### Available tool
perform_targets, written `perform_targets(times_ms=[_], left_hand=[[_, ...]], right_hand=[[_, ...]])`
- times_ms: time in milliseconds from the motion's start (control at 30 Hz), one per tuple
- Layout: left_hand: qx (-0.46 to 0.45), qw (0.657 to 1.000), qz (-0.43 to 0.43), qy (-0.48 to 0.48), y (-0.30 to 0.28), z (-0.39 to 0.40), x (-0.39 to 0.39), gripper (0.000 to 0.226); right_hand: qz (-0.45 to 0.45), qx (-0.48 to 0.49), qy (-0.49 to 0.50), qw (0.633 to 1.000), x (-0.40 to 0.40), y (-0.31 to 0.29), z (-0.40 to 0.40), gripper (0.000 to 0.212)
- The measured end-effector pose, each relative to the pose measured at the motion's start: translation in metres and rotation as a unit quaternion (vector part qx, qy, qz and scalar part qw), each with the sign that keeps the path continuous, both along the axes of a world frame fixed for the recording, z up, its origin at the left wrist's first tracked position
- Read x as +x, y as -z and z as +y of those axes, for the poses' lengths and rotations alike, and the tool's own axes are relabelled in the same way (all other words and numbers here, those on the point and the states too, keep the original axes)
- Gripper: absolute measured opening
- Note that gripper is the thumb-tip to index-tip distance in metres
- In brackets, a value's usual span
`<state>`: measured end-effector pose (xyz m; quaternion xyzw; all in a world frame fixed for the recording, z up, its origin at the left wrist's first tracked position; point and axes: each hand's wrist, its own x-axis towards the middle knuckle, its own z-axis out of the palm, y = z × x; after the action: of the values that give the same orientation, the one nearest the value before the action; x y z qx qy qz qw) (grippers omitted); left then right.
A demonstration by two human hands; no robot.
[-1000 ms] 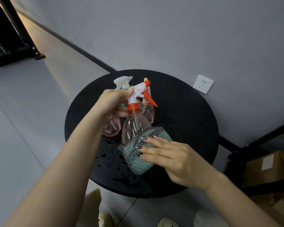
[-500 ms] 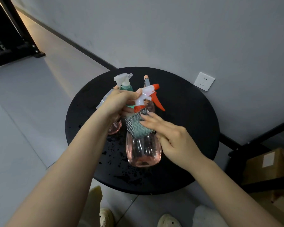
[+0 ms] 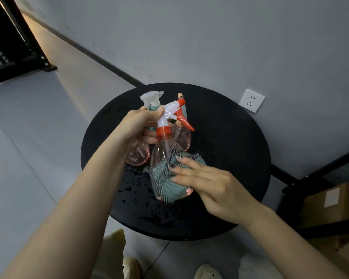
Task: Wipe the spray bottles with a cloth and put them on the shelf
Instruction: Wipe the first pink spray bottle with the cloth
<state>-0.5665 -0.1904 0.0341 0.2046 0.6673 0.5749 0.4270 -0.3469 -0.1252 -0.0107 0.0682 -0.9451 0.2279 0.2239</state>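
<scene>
Three spray bottles stand out above a round black table (image 3: 230, 141), with one cloth and two bare hands. The held bottle (image 3: 162, 150) is clear pink plastic with an orange collar, a white sprayer head and an orange trigger; it is lifted over the middle of the table. The left hand (image 3: 137, 127) is clamped around its neck just under the sprayer. The right hand (image 3: 208, 180) presses a teal cloth (image 3: 165, 178) with a checked edge against the bottle's lower body, fingers stretched out and slightly spread. A second pink bottle (image 3: 182, 134) with an orange tip stands just behind it. The third bottle (image 3: 138, 157), with a pale sprayer and teal collar, is mostly hidden by the left hand. Water droplets (image 3: 137, 190) speckle the table's near side. The cloth covers the held bottle's base.
</scene>
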Motion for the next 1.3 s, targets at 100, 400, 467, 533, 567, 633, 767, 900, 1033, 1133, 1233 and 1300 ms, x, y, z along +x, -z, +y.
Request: perform_targets(times_ms=[100,400,467,533,567,633,767,900,1033,1133,1233,1300], left_hand=[[-0.006,1.000,0.012,0.020,0.001,0.004,0.007,0.027],[-0.008,0.999,0.014,0.042,0.003,0.009,0.019,0.026],[-0.008,0.999,0.014,0.047,0.002,0.009,0.021,0.027],[-0.013,0.999,0.017,0.036,0.002,0.009,0.019,0.027],[-0.014,0.999,0.016,0.027,0.002,0.009,0.016,0.027],[-0.007,1.000,0.010,0.011,0.001,0.009,0.011,0.026],[-0.003,1.000,0.006,-0.016,0.001,0.006,0.002,0.035],[-0.004,1.000,0.002,-0.011,0.000,0.006,0.002,0.028],[-0.001,1.000,0.004,0.028,0.001,0.009,0.012,0.027],[0.014,1.000,-0.003,0.023,0.004,0.011,0.014,0.021],[-0.001,1.000,0.006,0.007,0.005,0.011,0.009,0.026],[0.002,1.000,0.008,-0.002,0.003,0.009,0.004,0.028]], right_hand=[[0.001,-0.049,0.049,0.998,-0.012,-0.002,0.000,0.051],[-0.026,-0.159,0.090,0.983,-0.009,-0.004,0.005,0.062],[-0.024,-0.145,0.066,0.987,-0.001,-0.003,0.008,0.061],[-0.023,-0.115,0.042,0.992,0.006,-0.003,0.010,0.056],[-0.025,-0.096,0.026,0.995,0.009,-0.004,0.010,0.053],[-0.036,-0.048,-0.010,0.998,0.013,-0.006,0.009,0.046],[-0.041,0.059,-0.046,0.996,0.017,-0.014,0.009,0.038],[-0.021,0.062,-0.013,0.998,0.008,-0.013,0.006,0.043],[-0.009,-0.093,0.095,0.991,-0.009,-0.009,0.002,0.050],[-0.016,-0.190,0.138,0.972,-0.012,-0.007,0.002,0.055],[-0.008,-0.151,0.087,0.985,0.000,-0.006,0.004,0.050],[-0.006,-0.083,0.031,0.996,0.012,-0.006,0.007,0.045]])
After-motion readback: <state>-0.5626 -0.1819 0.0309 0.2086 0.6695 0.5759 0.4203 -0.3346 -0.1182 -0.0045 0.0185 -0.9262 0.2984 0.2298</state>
